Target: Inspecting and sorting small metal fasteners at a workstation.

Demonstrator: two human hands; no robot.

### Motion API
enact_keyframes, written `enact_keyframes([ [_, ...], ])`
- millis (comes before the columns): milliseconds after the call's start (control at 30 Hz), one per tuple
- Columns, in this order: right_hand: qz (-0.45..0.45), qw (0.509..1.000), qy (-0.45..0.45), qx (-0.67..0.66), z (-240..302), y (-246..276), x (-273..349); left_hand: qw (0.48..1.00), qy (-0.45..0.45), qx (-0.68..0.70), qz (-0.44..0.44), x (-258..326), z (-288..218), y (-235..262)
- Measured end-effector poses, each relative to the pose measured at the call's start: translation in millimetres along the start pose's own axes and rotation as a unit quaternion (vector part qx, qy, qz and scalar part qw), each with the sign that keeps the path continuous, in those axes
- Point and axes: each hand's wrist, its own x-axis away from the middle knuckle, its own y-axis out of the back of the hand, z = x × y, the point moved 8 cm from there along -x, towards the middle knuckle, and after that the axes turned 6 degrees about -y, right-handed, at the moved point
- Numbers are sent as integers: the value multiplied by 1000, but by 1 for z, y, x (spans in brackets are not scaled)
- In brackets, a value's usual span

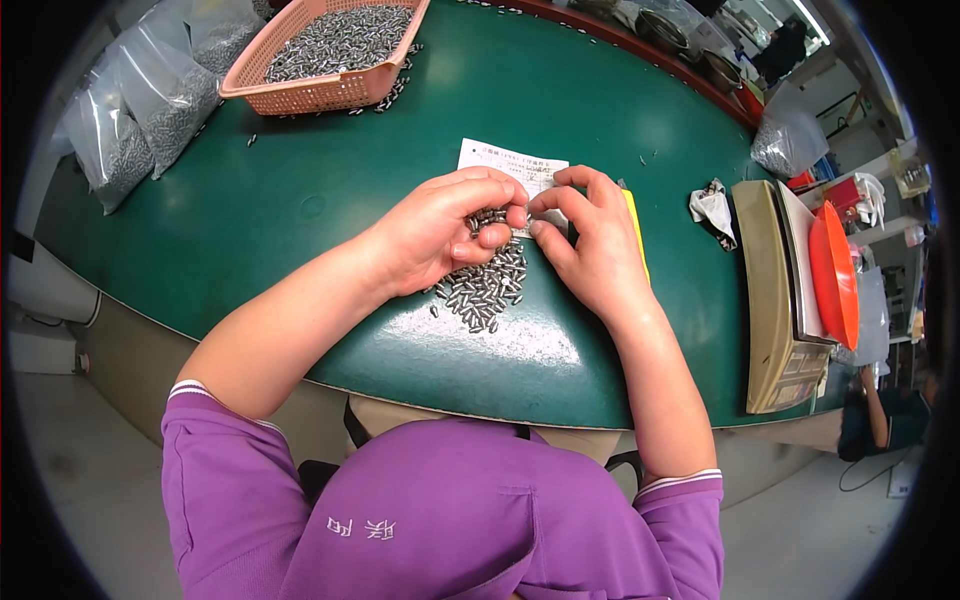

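Through my head view, the left hand (440, 225) curls half-closed around smooth, shiny metal pins (487, 217) – more lie in a loose pile (480, 294) at dial centre, on the glossy green table (300, 160). The right hand (600, 245) bends its fingertips close together; I can't tell whether they pinch a pin. Both hands partly hide the paper card (510, 160) at twelve. At eleven, the top edge crops a latticed plastic basket (325, 96).

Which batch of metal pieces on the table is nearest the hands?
The loose pile by the left hand; those in the pink basket and clear bags lie farther away.
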Motion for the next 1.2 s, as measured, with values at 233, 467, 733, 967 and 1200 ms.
enact_keyframes([
  [233, 38, 999, -21, -22, -6, -7, 1, 1000, -2, -8, 2, 0, -2, -3],
  [467, -5, 992, -33, -120, 2, 8, 0, 1000, 5, -28, -3, 0, 1, -1],
  [733, 0, 974, -19, -226, 6, 11, 1, 997, 27, -69, 10, 3, 5, -11],
  [967, -3, 957, -39, -287, 2, 7, 2, 996, 21, -77, 27, 3, 7, -11],
  [1200, -43, 960, -51, -272, -5, 14, 0, 996, 22, -86, 14, 3, 4, -12],
])
